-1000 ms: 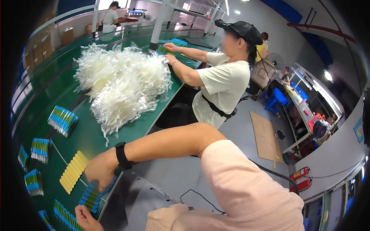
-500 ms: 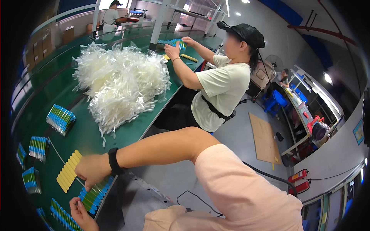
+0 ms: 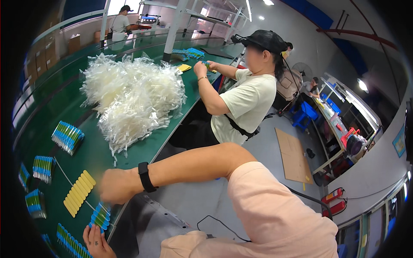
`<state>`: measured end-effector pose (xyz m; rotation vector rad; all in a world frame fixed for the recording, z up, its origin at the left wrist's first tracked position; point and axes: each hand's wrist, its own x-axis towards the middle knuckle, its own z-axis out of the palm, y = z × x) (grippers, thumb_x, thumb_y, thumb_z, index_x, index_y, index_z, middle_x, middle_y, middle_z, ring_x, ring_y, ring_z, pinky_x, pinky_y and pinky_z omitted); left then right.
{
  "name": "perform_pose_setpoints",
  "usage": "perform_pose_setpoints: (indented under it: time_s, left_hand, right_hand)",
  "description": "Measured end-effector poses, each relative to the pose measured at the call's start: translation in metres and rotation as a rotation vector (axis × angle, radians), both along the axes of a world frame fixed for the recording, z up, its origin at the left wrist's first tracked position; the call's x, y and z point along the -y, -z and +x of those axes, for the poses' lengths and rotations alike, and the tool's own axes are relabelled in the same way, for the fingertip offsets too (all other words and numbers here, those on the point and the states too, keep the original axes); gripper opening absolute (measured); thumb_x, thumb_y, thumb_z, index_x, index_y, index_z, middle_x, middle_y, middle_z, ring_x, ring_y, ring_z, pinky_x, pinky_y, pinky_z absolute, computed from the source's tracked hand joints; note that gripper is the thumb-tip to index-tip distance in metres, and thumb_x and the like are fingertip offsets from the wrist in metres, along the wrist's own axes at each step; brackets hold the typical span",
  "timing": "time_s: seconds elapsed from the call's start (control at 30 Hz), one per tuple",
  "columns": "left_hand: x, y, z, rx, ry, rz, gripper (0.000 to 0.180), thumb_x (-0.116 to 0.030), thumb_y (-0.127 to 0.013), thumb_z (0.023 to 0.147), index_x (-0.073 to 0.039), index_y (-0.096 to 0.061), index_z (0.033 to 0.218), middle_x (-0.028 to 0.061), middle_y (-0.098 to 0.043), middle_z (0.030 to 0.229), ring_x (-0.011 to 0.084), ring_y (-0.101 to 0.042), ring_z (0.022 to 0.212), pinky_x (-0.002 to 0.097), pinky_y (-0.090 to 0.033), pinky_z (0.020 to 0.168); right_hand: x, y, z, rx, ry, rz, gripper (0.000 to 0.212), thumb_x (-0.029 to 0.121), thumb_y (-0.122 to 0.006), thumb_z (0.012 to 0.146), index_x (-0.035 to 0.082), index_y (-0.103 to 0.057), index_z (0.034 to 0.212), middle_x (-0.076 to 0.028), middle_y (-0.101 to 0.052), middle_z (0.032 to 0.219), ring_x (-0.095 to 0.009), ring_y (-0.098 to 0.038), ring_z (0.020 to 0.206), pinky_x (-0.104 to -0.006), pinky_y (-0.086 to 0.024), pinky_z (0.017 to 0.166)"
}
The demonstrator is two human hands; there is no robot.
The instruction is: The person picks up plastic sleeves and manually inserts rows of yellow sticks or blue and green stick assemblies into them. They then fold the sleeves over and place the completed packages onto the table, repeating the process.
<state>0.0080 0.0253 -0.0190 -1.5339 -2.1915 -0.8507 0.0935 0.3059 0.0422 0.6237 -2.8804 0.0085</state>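
Note:
A short row of flat sticks with round blue ends and green middles (image 3: 101, 216) lies near the table's front edge. Its near end is between the fingers of my left hand (image 3: 98, 243). My right hand (image 3: 117, 185) hovers just beyond the row, blurred by motion; its fingers curl downward, and anything in them is hidden. Left of it is a row of flat yellow sticks with rounded ends (image 3: 79, 193), laid side by side. Another line of blue-and-green sticks (image 3: 71, 241) lies to the left of my left hand.
Stacked bundles of blue-and-green sticks (image 3: 68, 136) stand along the left of the green table (image 3: 92, 150). A big heap of clear plastic sleeves (image 3: 133, 99) covers its middle. Beyond, a co-worker in a black cap (image 3: 247, 92) handles similar sticks. A white post (image 3: 175, 30) rises behind the heap.
My right hand has moved right, away from the yellow row and the blue-and-green sticks. Fewer of those sticks show now. My left hand has shifted slightly right; the co-worker's hands have lowered.

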Motion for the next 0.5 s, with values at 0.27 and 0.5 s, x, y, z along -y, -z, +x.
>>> perform_pose_setpoints:
  time_s: [0.27, 0.5]
  left_hand:
    - [0.036, -0.070, 0.060, -0.109, 0.193, 0.023, 0.013, -0.002, -0.071, 0.089, -0.003, -0.071, 0.102, 0.0107, -0.070, 0.099, 0.0311, -0.066, 0.096, 0.0476, -0.050, 0.087]
    - [0.059, -0.077, 0.072, 1.158, 0.001, 0.058, 0.022, -0.016, -0.060, 0.094, 0.003, -0.062, 0.084, 0.0134, -0.069, 0.086, 0.0178, -0.065, 0.077, 0.0291, -0.051, 0.072]
  right_hand:
    - [0.039, -0.047, 0.084, -0.266, -0.227, -0.027, 0.022, 0.022, -0.068, 0.072, 0.010, -0.052, 0.063, -0.003, -0.054, 0.064, -0.018, -0.056, 0.054, -0.0355, -0.039, 0.047]
    - [0.047, -0.103, 0.098, 0.715, 0.295, -1.088, 0.015, 0.012, -0.078, 0.089, 0.002, -0.073, 0.099, -0.005, -0.071, 0.088, -0.010, -0.067, 0.073, -0.0276, -0.051, 0.060]
